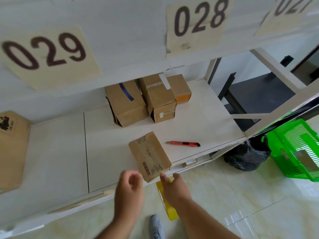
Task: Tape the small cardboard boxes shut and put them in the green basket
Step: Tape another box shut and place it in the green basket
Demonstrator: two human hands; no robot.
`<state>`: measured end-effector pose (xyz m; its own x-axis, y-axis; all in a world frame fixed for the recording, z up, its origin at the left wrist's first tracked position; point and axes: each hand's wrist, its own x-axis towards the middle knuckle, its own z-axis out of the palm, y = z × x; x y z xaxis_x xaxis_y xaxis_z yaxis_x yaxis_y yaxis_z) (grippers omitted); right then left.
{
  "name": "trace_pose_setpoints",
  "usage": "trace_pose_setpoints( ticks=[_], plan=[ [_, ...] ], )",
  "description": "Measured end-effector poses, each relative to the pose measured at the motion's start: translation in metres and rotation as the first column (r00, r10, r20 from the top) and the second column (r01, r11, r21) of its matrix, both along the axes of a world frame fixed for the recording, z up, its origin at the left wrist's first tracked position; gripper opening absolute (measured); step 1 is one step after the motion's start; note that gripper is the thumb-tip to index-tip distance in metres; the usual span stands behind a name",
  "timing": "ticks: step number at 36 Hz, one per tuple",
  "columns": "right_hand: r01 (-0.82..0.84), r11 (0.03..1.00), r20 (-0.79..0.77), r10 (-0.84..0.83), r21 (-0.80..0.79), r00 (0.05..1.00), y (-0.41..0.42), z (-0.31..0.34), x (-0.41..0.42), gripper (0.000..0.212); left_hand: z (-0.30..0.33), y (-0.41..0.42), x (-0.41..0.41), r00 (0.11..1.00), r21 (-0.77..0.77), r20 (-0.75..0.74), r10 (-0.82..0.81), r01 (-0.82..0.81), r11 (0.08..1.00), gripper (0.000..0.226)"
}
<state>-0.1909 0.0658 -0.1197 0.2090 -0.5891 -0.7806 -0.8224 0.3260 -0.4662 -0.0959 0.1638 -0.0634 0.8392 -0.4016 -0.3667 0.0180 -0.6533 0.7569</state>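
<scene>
1. The left hand (129, 185) hangs in the air with its fingers loosely curled. It holds nothing.
2. The right hand (172, 186) reaches forward with its fingers mostly straight. Its fingertips are right at the near corner of a small cardboard box (149, 156). I cannot tell if they touch it.
3. That box lies flat on the white shelf (57, 152), just ahead of both hands, near the shelf's front edge.
4. A yellow tape roll (166, 206) shows under the right hand and wrist. I cannot tell if the hand holds it.
5. A red box cutter (183, 144) lies on the shelf, ahead of the right hand and a bit to its right.
6. Three more cardboard boxes (148, 99) stand together farther ahead of the hands, at the back of the shelf.
7. The green basket (296, 150) sits on the floor, far to the right of the right hand, beside a black bag (246, 157).
</scene>
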Motion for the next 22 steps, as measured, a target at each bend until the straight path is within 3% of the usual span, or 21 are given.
trace_pose_setpoints(
  ticks=[2,4,9,13,15,18,22],
  plan=[
    [0.004,1.000,0.021,-0.005,0.015,1.000,-0.002,0.001,0.000,0.075,-0.010,0.010,-0.027,0.956,0.069,-0.294,0.014,0.006,0.998,0.014],
    [-0.002,1.000,0.048,0.001,0.028,0.999,-0.003,0.004,-0.002,0.066,-0.018,0.005,-0.038,0.868,0.054,-0.495,0.054,-0.031,0.998,0.024],
    [-0.078,0.996,0.074,0.075,0.038,0.994,-0.006,0.008,-0.008,0.056,-0.027,-0.022,-0.039,0.726,-0.084,-0.681,0.098,-0.211,0.974,0.019],
    [-0.119,0.985,0.147,0.100,0.122,0.984,-0.014,0.016,-0.011,0.053,-0.039,-0.028,-0.037,0.743,-0.064,-0.646,0.178,-0.285,0.956,0.009],
    [-0.238,0.966,0.127,0.224,0.101,0.966,-0.026,0.013,-0.014,0.060,-0.046,-0.028,-0.036,0.759,-0.046,-0.619,0.204,-0.294,0.955,0.007],
    [-0.556,0.828,-0.047,0.554,-0.074,0.831,-0.056,0.021,-0.015,0.044,-0.050,-0.031,-0.036,0.786,-0.048,-0.584,0.203,-0.283,0.958,0.012],
    [-0.529,0.728,-0.242,0.472,-0.436,0.848,-0.117,0.018,-0.007,0.036,-0.055,-0.032,-0.037,0.908,-0.051,-0.368,0.202,-0.236,0.970,0.006]
  ],
)
